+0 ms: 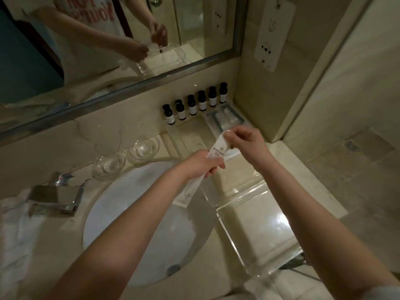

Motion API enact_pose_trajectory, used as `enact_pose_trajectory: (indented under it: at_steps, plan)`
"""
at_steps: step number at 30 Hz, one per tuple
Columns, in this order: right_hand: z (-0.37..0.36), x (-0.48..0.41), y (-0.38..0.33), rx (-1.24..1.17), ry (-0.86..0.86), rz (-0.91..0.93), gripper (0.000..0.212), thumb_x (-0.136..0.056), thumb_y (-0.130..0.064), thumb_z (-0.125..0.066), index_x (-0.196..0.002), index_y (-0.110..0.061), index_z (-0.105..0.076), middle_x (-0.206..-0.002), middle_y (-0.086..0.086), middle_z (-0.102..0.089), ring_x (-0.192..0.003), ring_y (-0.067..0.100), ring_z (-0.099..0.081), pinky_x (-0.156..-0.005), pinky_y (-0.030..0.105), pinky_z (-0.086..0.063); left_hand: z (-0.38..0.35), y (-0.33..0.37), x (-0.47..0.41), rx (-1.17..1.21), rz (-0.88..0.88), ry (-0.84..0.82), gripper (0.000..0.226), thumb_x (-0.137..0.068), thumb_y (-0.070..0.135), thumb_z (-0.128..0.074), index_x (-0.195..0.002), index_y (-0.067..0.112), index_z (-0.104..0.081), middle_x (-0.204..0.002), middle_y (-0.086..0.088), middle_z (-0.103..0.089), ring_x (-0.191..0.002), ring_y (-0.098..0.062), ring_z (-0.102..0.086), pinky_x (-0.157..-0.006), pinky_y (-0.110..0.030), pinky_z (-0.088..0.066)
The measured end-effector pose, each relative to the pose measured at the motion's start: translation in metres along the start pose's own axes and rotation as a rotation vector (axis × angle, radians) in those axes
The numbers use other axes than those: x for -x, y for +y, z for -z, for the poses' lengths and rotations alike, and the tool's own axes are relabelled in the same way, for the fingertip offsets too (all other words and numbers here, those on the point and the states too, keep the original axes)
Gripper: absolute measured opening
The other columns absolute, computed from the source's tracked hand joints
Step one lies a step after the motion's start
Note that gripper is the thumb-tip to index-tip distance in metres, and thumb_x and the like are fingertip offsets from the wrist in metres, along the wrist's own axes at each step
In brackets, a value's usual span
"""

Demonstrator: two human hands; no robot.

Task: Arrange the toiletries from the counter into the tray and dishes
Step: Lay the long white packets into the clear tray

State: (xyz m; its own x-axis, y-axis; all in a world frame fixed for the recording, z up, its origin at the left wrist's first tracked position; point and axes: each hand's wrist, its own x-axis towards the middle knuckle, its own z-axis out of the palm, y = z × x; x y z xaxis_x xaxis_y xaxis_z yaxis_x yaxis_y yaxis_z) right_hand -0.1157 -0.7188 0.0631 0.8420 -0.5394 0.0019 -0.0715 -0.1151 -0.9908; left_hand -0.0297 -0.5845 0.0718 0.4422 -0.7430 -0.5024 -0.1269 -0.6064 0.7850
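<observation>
A white toiletry packet [217, 150] was held above the counter [65, 146] between both hands. The right hand [244, 146] pinched its upper end; the left hand [204, 164] was closed around its middle. A clear tray [257, 230] lay at 5 o'clock, two glass dishes [125, 156] at 9 o'clock, six bottles [195, 105] at 12.

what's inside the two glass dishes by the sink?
Both glass dishes look empty; only clear glass and the counter show through. Nothing covers them. Both hands, left hand and right hand, hold a white packet off to their right.
</observation>
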Motion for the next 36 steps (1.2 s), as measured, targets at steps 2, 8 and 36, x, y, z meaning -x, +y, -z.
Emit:
enact_pose_trajectory:
  at_steps: [2,8,36]
  plan:
    - [0.011,0.001,0.007,0.027,0.113,-0.059,0.021,-0.090,-0.013,-0.059,-0.070,-0.016,-0.063,-0.066,0.008,-0.056,-0.059,0.015,-0.049,-0.060,0.030,-0.041,-0.011,-0.005,-0.005,-0.003,-0.020,0.012,0.004,-0.087,0.016,-0.060,-0.084,0.014,-0.061,-0.064,0.001,-0.056,-0.051,-0.009,-0.053,-0.054,-0.015,-0.047]
    - [0.051,-0.010,0.053,0.114,0.471,-0.355,0.019,-0.083,-0.022,-0.059,-0.066,-0.014,-0.060,-0.063,0.013,-0.065,-0.057,0.022,-0.058,-0.064,0.041,-0.051,-0.030,-0.042,-0.028,-0.468,-0.007,0.178,0.043,-0.083,0.026,-0.063,-0.120,0.010,-0.050,-0.115,-0.013,-0.060,-0.102,-0.029,-0.059,-0.082,-0.032,-0.046]
    - [0.037,0.007,0.118,1.333,-0.275,-0.031,0.039,-0.088,-0.021,-0.046,-0.127,-0.023,-0.048,-0.136,0.003,-0.048,-0.124,0.026,-0.045,-0.085,0.036,-0.046,-0.060,-0.083,-0.063,-1.197,-0.097,0.366,0.030,-0.046,0.013,-0.075,-0.074,0.021,-0.067,-0.071,-0.001,-0.061,-0.071,-0.024,-0.060,-0.058,-0.032,-0.045]
